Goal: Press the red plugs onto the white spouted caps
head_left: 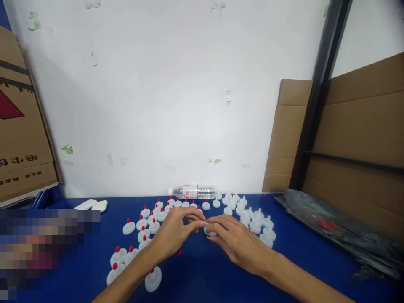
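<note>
My left hand (178,229) and my right hand (235,236) meet at the fingertips in the middle of the table. Between them shows part of a white round nozzle cap (208,231), its edge against my right fingers. The thumb and fingers of my left hand are pinched over its top, and whatever they hold is hidden. Left of my hands stand several white nozzle caps with red tips (153,227). To the right are several white nozzle caps without red tips (255,226). A small loose red tip (179,253) lies below my left hand.
A clear plastic bottle (198,192) lies on its side against the wall. Two white oval pieces (99,206) lie at the back left. Grey plastic sheeting (334,235) covers the right of the blue table (202,277). Cardboard (25,126) stands at the left.
</note>
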`<state>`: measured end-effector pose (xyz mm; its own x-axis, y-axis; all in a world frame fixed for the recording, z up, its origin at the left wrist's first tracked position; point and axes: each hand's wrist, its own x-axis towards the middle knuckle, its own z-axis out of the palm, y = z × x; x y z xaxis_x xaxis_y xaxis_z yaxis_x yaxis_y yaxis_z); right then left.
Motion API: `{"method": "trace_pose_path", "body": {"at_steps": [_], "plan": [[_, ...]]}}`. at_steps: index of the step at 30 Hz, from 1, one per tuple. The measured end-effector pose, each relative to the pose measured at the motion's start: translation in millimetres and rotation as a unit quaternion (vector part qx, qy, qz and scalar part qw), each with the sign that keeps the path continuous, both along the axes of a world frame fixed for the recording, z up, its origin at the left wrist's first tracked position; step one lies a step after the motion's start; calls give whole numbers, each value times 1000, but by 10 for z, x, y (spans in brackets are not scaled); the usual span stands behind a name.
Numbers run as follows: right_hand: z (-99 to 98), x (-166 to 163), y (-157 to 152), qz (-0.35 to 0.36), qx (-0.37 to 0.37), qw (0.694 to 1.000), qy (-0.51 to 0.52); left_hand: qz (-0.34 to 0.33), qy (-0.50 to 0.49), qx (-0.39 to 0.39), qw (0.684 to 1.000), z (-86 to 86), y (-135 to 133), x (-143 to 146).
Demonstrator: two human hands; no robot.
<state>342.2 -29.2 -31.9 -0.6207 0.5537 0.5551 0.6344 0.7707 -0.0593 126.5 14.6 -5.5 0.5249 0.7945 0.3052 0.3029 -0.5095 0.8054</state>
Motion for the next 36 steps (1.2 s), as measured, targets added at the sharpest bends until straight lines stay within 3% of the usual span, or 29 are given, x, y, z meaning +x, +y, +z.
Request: {"method": "trace_pose_path", "body": {"at_steps": [5,8,12,18,22,29,36], "plan": [[-8,9,5,18,17,998,55,6,2,0,1000,13,-26,33],[-4,8,9,25,15,997,76,27,70,57,996,15,-29,29],[-40,21,10,35,21,998,57,-17,126,143,982,-24,-50,16],[-173,48,7,38,67,996,33,-40,133,126,982,-32,-132,24],[-149,1,-11,36,72,996,31,-23,161,115,980,-4,-135,28],[7,-47,-10,-56,30,998,-28,42,257,159,952,88,-59,-112],[-68,185,219,-188,49,981,-24,45,378,83,921,196,-63,-318]]}}
